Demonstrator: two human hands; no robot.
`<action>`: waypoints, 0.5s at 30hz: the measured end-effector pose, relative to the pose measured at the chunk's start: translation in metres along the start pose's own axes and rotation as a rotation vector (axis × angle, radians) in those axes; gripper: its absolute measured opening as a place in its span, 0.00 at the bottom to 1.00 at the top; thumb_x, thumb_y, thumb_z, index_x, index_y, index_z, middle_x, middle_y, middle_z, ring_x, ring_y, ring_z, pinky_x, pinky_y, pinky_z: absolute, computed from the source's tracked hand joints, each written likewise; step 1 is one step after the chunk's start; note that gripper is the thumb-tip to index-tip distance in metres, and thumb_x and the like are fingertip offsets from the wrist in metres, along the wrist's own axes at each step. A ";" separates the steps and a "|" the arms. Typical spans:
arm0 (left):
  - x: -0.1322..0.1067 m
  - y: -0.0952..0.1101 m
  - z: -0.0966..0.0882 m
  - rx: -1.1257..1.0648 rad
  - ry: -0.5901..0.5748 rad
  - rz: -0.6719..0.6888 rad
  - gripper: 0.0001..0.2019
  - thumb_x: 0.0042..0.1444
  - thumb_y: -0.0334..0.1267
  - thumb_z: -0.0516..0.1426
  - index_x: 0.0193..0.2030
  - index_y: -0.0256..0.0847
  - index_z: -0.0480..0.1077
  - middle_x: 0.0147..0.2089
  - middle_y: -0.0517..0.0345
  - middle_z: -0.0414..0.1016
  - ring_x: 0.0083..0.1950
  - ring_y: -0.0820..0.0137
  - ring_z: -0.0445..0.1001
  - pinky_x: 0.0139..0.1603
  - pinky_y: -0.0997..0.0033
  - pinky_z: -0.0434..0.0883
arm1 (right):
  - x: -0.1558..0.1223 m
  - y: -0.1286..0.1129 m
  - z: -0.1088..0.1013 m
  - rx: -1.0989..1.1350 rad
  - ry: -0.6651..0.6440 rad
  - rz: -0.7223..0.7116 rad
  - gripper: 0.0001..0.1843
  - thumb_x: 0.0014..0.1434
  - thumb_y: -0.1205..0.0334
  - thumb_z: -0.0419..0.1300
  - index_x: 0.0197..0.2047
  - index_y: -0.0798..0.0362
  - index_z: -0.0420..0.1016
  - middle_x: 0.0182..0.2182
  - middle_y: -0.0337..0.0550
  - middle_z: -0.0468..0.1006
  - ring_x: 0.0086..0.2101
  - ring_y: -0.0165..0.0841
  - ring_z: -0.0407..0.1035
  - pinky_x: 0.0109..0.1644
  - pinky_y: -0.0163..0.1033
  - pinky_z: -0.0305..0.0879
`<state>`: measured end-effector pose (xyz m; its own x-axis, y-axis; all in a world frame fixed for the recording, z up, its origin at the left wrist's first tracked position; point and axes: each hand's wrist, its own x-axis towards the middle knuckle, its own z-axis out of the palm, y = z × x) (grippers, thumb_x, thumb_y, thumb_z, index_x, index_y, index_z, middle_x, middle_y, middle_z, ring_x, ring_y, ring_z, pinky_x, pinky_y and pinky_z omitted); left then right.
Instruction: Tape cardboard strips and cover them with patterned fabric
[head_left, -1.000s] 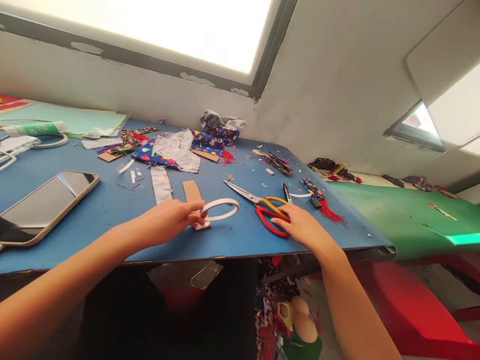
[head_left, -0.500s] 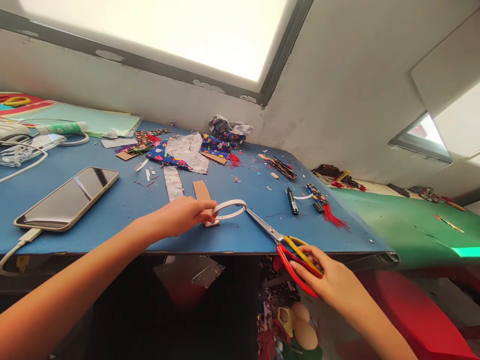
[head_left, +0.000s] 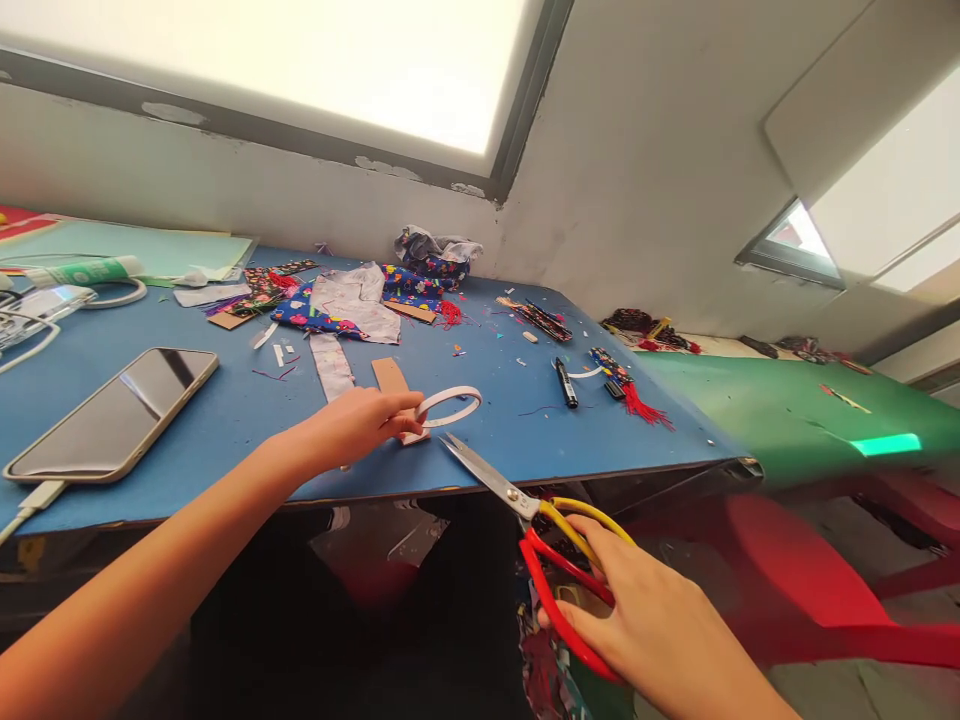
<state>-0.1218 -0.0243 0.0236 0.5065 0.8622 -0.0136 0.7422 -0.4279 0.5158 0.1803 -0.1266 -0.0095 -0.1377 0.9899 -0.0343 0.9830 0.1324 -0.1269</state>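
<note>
Between the fingertips of my left hand [head_left: 360, 425] is a thin roll of white tape [head_left: 459, 391], held tilted just above the table. Below that hand lies a brown cardboard strip [head_left: 389, 375], partly covered by the fingers. My right hand [head_left: 652, 605] grips a pair of scissors [head_left: 491, 477] by their red and yellow handles. The blades point toward the tape roll, slightly parted at the tips and apart from it. Behind my left hand, a pale fabric strip [head_left: 330, 365] extends toward a pile of patterned cloth [head_left: 360, 300].
On the blue table [head_left: 487, 370] lie a phone [head_left: 112, 415] with a cable, a black marker [head_left: 566, 383], and a fabric piece with a red tassel [head_left: 645, 405]. Thread and paper scraps are scattered about. To the right stand a green table [head_left: 757, 400] and a red chair [head_left: 795, 570].
The scissors have drawn back from the tape roll toward me, their handles spread wider and the tips parted. My left hand keeps its hold. The view has turned slightly right.
</note>
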 end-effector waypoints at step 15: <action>0.000 0.000 0.001 0.034 0.023 0.017 0.12 0.62 0.39 0.46 0.42 0.46 0.70 0.36 0.63 0.79 0.35 0.68 0.75 0.33 0.75 0.62 | 0.010 -0.021 -0.002 0.020 -0.196 -0.005 0.32 0.63 0.46 0.39 0.60 0.58 0.62 0.55 0.51 0.70 0.50 0.47 0.69 0.48 0.56 0.69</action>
<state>-0.1211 -0.0252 0.0226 0.5094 0.8604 0.0148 0.7484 -0.4514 0.4860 0.1589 -0.1197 -0.0051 -0.1656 0.9601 -0.2254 0.9800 0.1346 -0.1468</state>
